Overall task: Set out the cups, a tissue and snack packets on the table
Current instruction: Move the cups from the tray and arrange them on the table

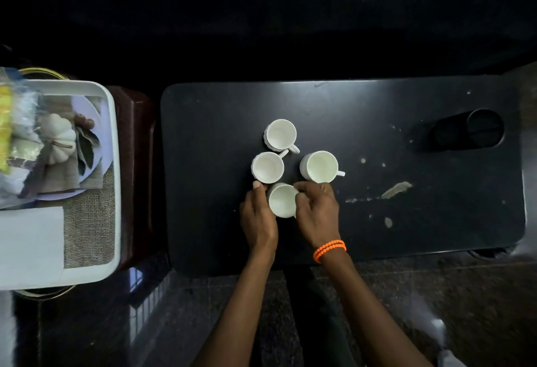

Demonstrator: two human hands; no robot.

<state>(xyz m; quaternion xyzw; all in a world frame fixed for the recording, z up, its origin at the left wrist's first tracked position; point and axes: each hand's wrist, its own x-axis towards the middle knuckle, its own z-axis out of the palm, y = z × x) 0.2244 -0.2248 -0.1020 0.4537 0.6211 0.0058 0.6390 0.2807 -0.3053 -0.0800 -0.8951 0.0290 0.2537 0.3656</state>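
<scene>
Dark all around, and down the middle sits a black table (377, 122), its top scuffed with pale marks on the right side. Four white cups stand bunched near the centre, all upright and empty. Farthest out is the top cup (281, 135), handle pointing toward the near right; just beside it, the left cup (267, 167); across a small gap, the right cup (318, 166) with its handle sticking out to the right. Nearest the person, the front cup (282, 200) is caught between both hands. Left hand (258, 215) lies along its left side, thumb tip up against the left cup's base; right hand (317, 212) curls over its right edge, fingers bent around the rim, so both are gripping that one cup. An orange beaded bracelet (329, 249) rings the right wrist. Off to the left, well apart from the cups, a white tray (114, 163) holds a white tissue (30, 244) at its near end and crinkly snack packets (8, 131) at the far left edge, partly cut off. A black cylinder (470, 130) lies on its side at the table's far right.
</scene>
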